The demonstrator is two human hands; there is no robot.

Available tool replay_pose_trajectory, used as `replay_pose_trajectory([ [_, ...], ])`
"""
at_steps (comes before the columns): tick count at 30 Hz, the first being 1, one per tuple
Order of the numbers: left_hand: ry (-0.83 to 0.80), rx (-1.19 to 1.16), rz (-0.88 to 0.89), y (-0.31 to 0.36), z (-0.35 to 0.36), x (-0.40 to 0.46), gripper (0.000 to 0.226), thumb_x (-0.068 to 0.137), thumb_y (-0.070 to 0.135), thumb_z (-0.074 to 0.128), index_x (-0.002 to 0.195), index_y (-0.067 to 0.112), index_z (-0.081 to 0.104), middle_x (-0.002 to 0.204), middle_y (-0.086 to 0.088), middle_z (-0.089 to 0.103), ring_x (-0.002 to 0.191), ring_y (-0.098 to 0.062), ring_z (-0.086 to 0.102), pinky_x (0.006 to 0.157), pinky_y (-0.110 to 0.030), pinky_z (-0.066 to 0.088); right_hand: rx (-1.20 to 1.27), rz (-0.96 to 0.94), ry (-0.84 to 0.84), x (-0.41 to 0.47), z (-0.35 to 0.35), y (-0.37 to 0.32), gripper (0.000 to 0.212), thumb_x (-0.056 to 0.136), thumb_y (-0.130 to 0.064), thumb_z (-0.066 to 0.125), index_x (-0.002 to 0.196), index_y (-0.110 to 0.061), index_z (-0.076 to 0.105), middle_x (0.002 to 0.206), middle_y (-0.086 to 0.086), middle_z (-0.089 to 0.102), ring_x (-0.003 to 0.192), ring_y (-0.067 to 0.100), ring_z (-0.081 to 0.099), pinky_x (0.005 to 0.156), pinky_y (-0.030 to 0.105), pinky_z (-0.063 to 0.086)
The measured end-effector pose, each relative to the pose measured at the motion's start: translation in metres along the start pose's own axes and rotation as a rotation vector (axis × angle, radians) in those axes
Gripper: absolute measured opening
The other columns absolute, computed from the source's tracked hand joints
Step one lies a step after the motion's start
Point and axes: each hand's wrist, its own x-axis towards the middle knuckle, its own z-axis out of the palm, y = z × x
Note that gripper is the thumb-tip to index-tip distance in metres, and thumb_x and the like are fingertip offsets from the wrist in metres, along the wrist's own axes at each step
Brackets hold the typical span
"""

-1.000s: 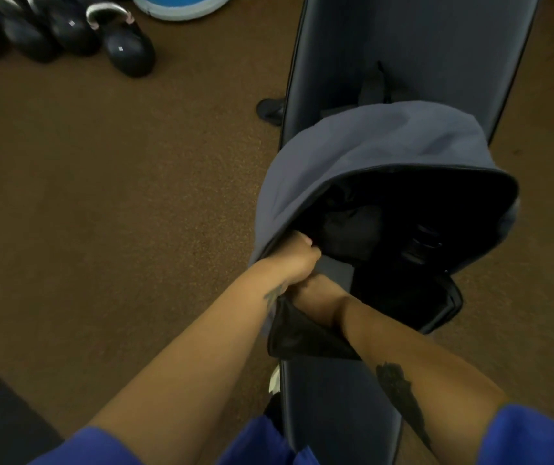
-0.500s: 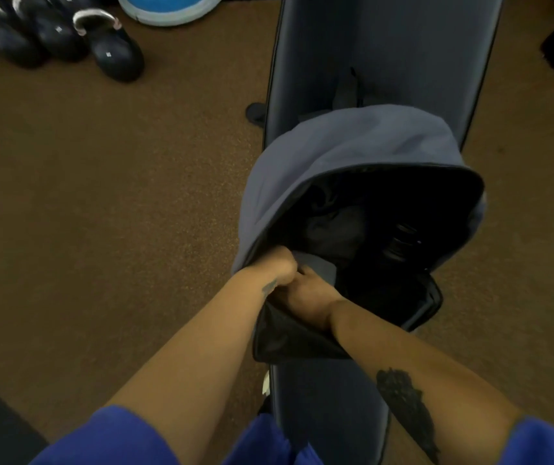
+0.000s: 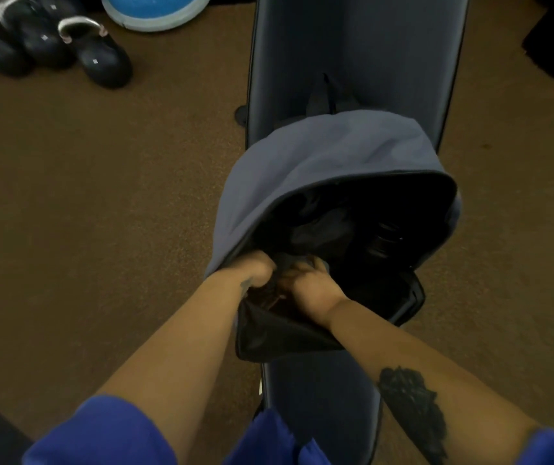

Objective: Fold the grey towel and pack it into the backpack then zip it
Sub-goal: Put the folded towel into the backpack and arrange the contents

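Head view: backpack (image 3: pixel 319 169) lies on a dark padded bench (image 3: pixel 352 55), grey-blue shell up, main opening gaping toward the camera. Interior is black and hard to read; dark folded shapes sit inside, can't tell what they are. Grey towel: a small grey patch (image 3: pixel 285 261) shows just inside the near left corner of the opening, between the two hands, probably the towel, mostly hidden.

Left hand (image 3: pixel 252 271) is at the left edge of the opening, fingers curled into a fist around the bag's rim fabric where the grey shell meets the black lining. Right hand (image 3: pixel 309 285) is just beside it, touching or nearly touching, knuckles up, fingers curled down into the opening. What they grip is hidden; can't tell if it's the towel or the lining. Black front panel (image 3: pixel 268 333) of the bag sags below both wrists.

Both forearms reach in from the bottom, blue sleeves (image 3: pixel 101 431) at the elbows, dark tattoo on the right forearm.

Bench stands on brown carpet (image 3: pixel 84 213). Far left on the floor: a row of black kettlebells (image 3: pixel 101 62). Beside them, at the top edge, a blue dome (image 3: pixel 158 11) with a pale rim.
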Motion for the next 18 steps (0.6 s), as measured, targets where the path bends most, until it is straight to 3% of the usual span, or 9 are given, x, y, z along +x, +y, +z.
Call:
replay_pose_trajectory([
  [4, -0.047, 0.097, 0.007, 0.005, 0.000, -0.001, 0.034, 0.094, 0.018, 0.041, 0.124, 0.013, 0.058, 0.125, -0.012, 0.058, 0.112, -0.031, 0.055, 0.081, -0.037, 0.043, -0.042, -0.019, 0.024, -0.008, -0.008, 0.001, 0.032, 0.093, -0.020, 0.046, 0.123, -0.025, 0.058, 0.129, 0.001, 0.059, 0.133, 0.022, 0.037, 0.115, 0.051, -0.004],
  [9, -0.069, -0.073, -0.070, 0.008, -0.001, -0.001, 0.023, 0.090, 0.033, 0.040, 0.092, 0.020, 0.059, 0.111, -0.009, 0.063, 0.096, -0.025, 0.058, 0.064, -0.033, 0.037, -0.011, 0.025, 0.037, -0.011, -0.013, 0.002, 0.027, 0.095, -0.025, 0.045, 0.117, -0.029, 0.060, 0.127, 0.000, 0.061, 0.132, 0.017, 0.042, 0.113, 0.046, -0.017],
  [12, -0.120, -0.188, -0.101, 0.006, 0.002, 0.005, 0.034, 0.087, 0.043, 0.037, 0.098, 0.022, 0.061, 0.116, -0.004, 0.066, 0.097, -0.019, 0.058, 0.070, -0.033, 0.037, 0.032, 0.065, 0.008, -0.012, -0.007, 0.004, 0.030, 0.095, -0.022, 0.044, 0.118, -0.034, 0.060, 0.130, 0.000, 0.061, 0.136, 0.021, 0.039, 0.108, 0.044, -0.024],
  [15, -0.140, -0.223, -0.113, 0.000, 0.007, 0.011, 0.034, 0.082, 0.049, 0.039, 0.091, 0.026, 0.062, 0.108, -0.002, 0.068, 0.097, -0.017, 0.057, 0.070, -0.032, 0.035, 0.142, 0.133, 0.026, -0.014, -0.006, 0.004, 0.029, 0.096, -0.022, 0.044, 0.116, -0.035, 0.060, 0.132, 0.001, 0.059, 0.140, 0.022, 0.033, 0.110, 0.044, -0.023],
  [18, -0.122, -0.215, -0.064, 0.004, 0.009, 0.001, 0.024, 0.092, 0.041, 0.039, 0.081, 0.026, 0.056, 0.103, -0.005, 0.062, 0.097, -0.020, 0.053, 0.082, -0.036, 0.035, 0.202, 0.119, 0.099, -0.021, -0.008, 0.005, 0.027, 0.096, -0.024, 0.047, 0.116, -0.028, 0.063, 0.140, -0.004, 0.052, 0.140, 0.015, 0.032, 0.110, 0.042, -0.023],
])
